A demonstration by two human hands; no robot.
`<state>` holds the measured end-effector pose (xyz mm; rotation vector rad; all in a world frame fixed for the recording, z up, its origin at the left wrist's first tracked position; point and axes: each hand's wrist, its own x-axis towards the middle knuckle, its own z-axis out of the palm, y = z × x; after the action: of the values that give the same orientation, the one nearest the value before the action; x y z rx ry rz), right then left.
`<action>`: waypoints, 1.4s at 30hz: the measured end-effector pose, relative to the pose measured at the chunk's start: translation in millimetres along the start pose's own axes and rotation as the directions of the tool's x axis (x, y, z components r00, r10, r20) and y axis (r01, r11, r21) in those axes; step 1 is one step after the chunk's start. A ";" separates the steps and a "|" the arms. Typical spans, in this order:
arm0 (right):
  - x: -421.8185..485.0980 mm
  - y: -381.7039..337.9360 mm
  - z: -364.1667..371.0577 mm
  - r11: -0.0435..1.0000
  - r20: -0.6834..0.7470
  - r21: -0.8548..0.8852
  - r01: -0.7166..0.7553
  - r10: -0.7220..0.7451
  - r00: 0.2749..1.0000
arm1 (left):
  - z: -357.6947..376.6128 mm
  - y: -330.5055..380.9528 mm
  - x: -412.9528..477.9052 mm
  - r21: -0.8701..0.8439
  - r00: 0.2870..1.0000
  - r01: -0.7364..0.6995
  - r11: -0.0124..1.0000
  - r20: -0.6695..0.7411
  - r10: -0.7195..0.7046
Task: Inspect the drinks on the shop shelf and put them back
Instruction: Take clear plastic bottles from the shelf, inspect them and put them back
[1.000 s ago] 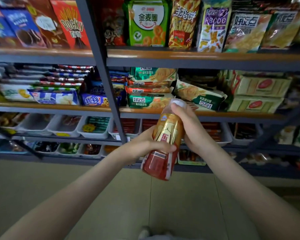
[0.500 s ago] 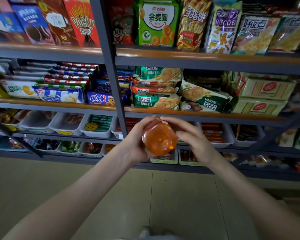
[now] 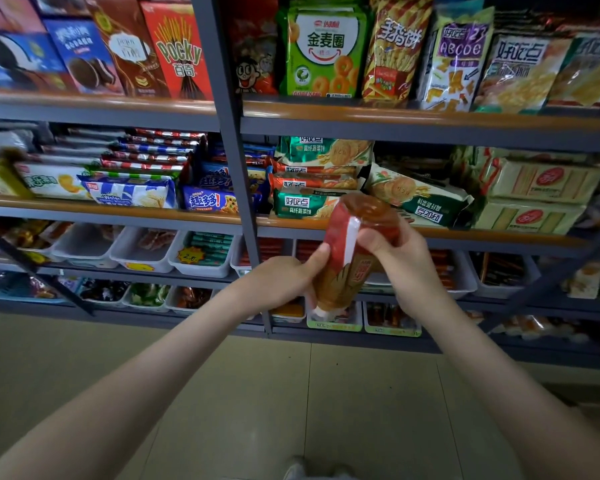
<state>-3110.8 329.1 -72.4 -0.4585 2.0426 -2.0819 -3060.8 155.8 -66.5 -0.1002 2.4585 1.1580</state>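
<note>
Step in hand: inspection, not yet return. I hold one drink bottle (image 3: 347, 233) in both hands, clear of the racking, in the air just in front of the front edge of the middle shelf board (image 3: 136, 210) and just right of the grey upright (image 3: 238, 202). The bottle stands inverted and tilted: base uppermost, toward the biscuit packs (image 3: 303, 202), and white cap (image 3: 321, 311) lowest, toward the floor. My left hand (image 3: 284, 278) is curled round the neck end, thumb laid on the red and gold label. My right hand (image 3: 406, 268) is curled round the body near the base, thumb across the front. Both grips look firm; neither hand is free. Contents show amber through the base; I see no leak at the cap, though it is partly hidden. No drinks bay shows here: only snack packs, and white trays (image 3: 201, 258) on the board below. Judgement: the next move calls for turning the bottle upright, passing it to one hand, then finding its own slot, which lies outside this view.
</note>
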 end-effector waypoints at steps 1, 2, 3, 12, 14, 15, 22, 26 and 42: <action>2.8 1.6 -1.8 0.998 -0.031 0.047 -0.048 0.049 0.998 | -0.2 -2.4 -0.1 0.027 0.999 -0.043 0.999 -0.019 0.044; 4.9 2.7 -3.4 0.994 -0.052 0.074 -0.086 0.090 0.995 | 0.3 -7.5 2.3 0.042 0.997 -0.073 0.996 -0.030 0.074; 6.8 3.7 -6.0 0.989 -0.066 0.092 -0.117 0.123 0.990 | 1.5 -13.2 4.8 0.026 0.994 -0.101 0.995 -0.040 0.102; 8.2 4.6 -10.6 0.860 -0.012 0.342 -0.378 0.406 0.914 | 12.3 -21.6 18.4 -0.703 0.973 0.001 0.711 0.166 0.162; 5.1 3.8 -10.0 0.811 0.071 0.362 -0.459 0.467 0.881 | 15.0 -16.5 15.1 -0.656 0.987 -0.013 0.755 0.115 0.117; 2.6 4.5 -8.8 0.799 0.107 0.347 -0.491 0.487 0.867 | 16.5 -11.7 12.4 -0.603 0.995 -0.039 0.797 0.050 0.086; -10.3 15.2 3.1 0.763 0.019 0.463 -0.450 0.499 0.866 | 21.5 -1.9 0.4 -0.142 0.965 -0.159 0.977 -0.232 0.123; -8.4 18.2 1.1 0.667 0.040 0.639 -0.382 0.468 0.883 | -0.4 -7.0 -10.2 -0.583 0.997 -0.017 0.812 0.056 0.061; -6.2 13.6 -3.1 0.667 0.039 0.695 -0.269 0.338 0.940 | 35.3 1.2 2.3 -0.347 0.963 -0.087 0.934 -0.270 -0.011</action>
<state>-3107.2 333.6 -86.5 0.1149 1.0915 -2.4456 -3051.1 183.3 -86.4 -0.3369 2.4514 1.6987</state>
